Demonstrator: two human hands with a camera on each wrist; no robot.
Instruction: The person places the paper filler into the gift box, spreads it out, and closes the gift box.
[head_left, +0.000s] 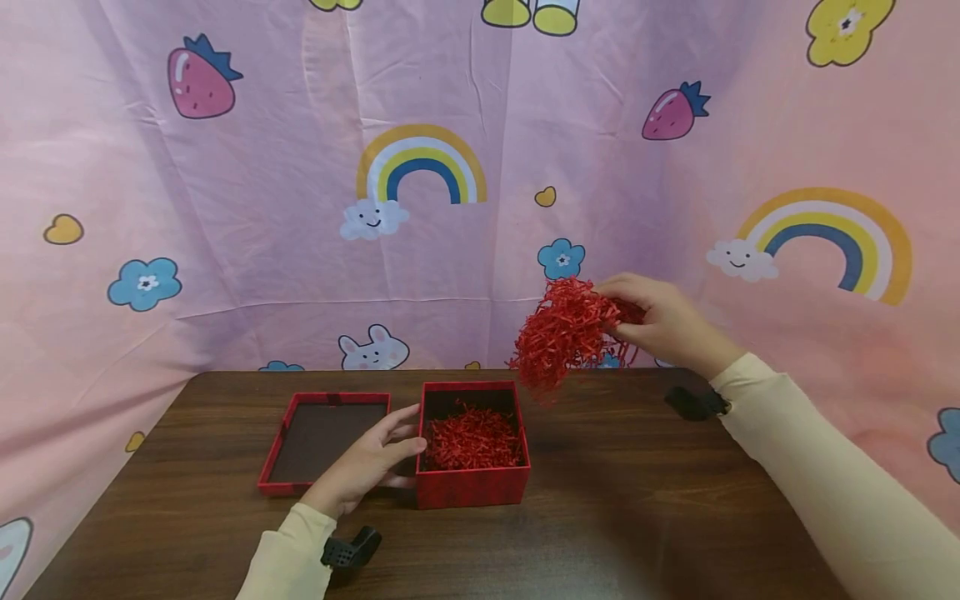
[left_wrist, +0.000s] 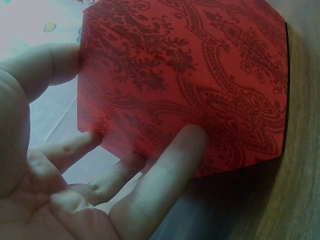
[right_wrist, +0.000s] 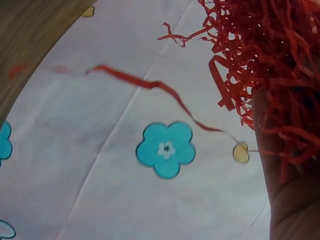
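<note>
A red patterned box (head_left: pixel 472 487) stands on the table with its top off and a dark interior. Red shredded paper (head_left: pixel 474 439) lies inside it. My left hand (head_left: pixel 367 458) holds the box's left side, thumb at the rim and fingers spread along the wall; its fingers (left_wrist: pixel 170 175) touch the patterned side in the left wrist view. Up and to the right of the box, my right hand (head_left: pixel 660 321) grips a large clump of red shredded paper (head_left: pixel 566 329). Loose strands dangle from this clump (right_wrist: pixel 235 45) in the right wrist view, and part of that hand is hidden behind it.
Left of the box, the red lid (head_left: pixel 273 450) lies with its dark inside facing up, partly behind my left hand. A brown wooden table (head_left: pixel 600 517) carries everything. Behind its far edge hangs a printed cloth (head_left: pixel 450 275). Black wrist devices (head_left: pixel 693 404) sit at both cuffs.
</note>
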